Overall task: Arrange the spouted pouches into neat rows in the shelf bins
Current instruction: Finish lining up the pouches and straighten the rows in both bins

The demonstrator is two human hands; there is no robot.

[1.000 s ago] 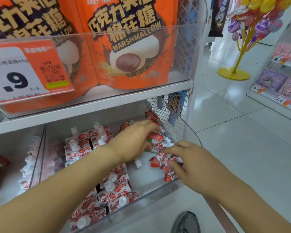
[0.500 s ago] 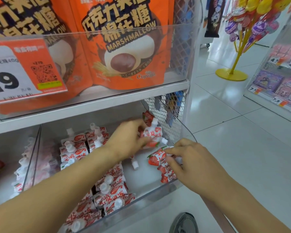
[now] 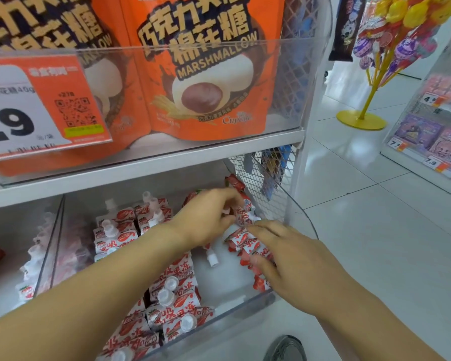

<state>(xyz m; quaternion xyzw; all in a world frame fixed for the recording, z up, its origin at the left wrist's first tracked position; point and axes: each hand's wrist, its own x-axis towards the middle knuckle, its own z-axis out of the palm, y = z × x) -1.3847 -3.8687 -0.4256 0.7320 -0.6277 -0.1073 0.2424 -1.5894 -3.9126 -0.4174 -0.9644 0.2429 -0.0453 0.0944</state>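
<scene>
left hand (image 3: 206,220) pinches pouch (image 3: 244,213); right hand (image 3: 294,264) on pouches (image 3: 241,242).

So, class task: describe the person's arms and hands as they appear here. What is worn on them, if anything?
Both forearms are bare as far as the picture shows: no sleeves, gloves or watch. The left hand and right hand show no rings or bracelets and no markings. The fingernails look short and unpainted, though the picture is a little soft.

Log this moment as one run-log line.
left hand: pinching red-and-white spouted pouch | right hand: on pouch row | clear plastic bin: rows unfinished
</scene>
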